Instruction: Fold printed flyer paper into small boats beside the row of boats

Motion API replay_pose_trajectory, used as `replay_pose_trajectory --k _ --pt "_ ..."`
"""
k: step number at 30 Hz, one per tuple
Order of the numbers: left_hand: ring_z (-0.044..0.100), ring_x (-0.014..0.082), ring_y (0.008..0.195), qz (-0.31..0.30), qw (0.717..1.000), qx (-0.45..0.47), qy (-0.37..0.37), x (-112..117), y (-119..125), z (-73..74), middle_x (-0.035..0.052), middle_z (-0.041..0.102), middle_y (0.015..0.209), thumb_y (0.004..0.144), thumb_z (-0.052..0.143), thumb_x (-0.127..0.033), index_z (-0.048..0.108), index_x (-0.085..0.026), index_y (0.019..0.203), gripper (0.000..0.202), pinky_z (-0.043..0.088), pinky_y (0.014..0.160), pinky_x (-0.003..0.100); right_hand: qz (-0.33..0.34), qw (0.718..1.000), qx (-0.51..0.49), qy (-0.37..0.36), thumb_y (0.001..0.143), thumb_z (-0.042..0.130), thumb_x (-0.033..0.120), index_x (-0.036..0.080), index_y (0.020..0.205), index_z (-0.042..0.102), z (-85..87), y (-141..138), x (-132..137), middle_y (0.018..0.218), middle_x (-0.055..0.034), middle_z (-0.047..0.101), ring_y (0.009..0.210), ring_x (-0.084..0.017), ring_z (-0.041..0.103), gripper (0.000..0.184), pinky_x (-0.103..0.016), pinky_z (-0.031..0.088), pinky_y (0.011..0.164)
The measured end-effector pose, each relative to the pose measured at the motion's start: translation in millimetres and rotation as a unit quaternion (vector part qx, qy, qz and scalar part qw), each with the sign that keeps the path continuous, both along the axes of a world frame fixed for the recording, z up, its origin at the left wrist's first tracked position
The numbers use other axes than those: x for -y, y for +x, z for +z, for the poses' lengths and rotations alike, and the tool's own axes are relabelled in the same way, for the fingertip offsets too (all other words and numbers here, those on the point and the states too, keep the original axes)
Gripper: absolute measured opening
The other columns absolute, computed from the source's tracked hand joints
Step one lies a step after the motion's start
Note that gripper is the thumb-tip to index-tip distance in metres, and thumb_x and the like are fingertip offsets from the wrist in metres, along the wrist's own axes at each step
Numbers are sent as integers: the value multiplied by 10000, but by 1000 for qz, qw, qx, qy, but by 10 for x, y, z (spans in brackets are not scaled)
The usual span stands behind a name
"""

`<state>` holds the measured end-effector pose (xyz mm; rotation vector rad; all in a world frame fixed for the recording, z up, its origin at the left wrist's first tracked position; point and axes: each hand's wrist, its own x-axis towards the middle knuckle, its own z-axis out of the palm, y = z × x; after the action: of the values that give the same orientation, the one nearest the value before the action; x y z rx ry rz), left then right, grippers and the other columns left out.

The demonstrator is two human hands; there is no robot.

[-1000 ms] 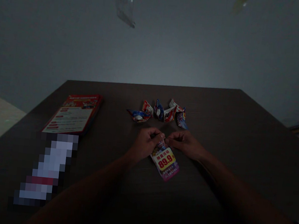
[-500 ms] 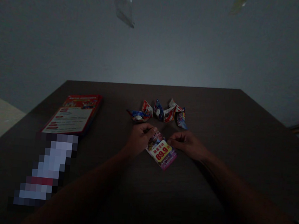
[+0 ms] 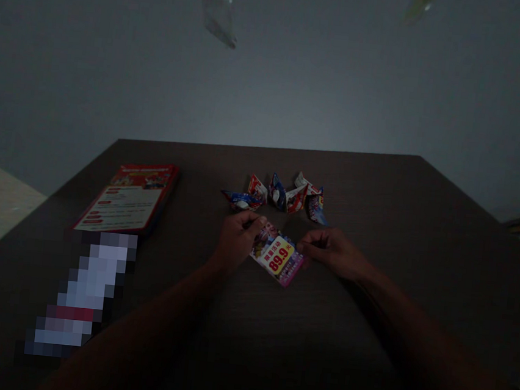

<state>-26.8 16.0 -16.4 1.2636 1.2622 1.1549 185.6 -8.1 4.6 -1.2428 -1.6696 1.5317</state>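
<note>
Between my hands is a small folded paper flyer (image 3: 280, 255), purple and white with a yellow price panel reading 89.9. My left hand (image 3: 236, 237) is closed on its upper left corner, thumb on top. At its right edge, the thumb and fingers of my right hand (image 3: 332, 252) are pinched together on the paper. Just beyond my hands stand several folded paper boats (image 3: 277, 192) in blue, red and white print, close together in a row. The flyer's underside is hidden.
A stack of red and white printed flyers (image 3: 126, 200) lies at the left of the dark wooden table (image 3: 380, 188). Nearer me, a pixelated patch (image 3: 84, 301) hides something. A clear plastic bag (image 3: 219, 7) hangs on the wall behind.
The flyer has shifted slightly up and to the left with my left hand. My right hand has moved a little to the right, its fingertips now lower along the flyer's edge.
</note>
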Motion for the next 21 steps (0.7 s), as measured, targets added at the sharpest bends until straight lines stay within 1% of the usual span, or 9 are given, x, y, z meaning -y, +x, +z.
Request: replay_pose_trajectory --k 5,10,15,21 --pt "556 115 541 6 1000 -11 17 5 0 -5 0 631 622 738 636 -387 650 -142 705 247 435 516 218 5 999 32 25 795 612 415 151 638 597 27 17 -5 597 -13 625 568 -112 561 308 -238 421 570" --pt "569 125 563 11 999 -24 25 11 -4 -17 5 638 635 744 638 -408 658 -142 726 268 447 527 224 25 995 61 71 864 522 434 150 656 566 -7 43 -4 598 -4 570 559 -102 503 355 -236 376 560" --pt "582 133 603 6 998 -50 44 14 -6 -27 16 656 679 763 623 -422 668 -146 757 280 456 560 233 38 990 97 93 879 494 448 156 657 538 -12 52 -11 583 6 538 538 -96 454 369 -229 348 531" --pt "571 128 572 12 999 -36 35 25 16 -12 4 645 656 762 624 -403 661 -157 749 249 455 564 239 39 970 179 158 899 443 428 164 667 527 42 51 15 590 12 501 525 -96 416 361 -225 306 488"
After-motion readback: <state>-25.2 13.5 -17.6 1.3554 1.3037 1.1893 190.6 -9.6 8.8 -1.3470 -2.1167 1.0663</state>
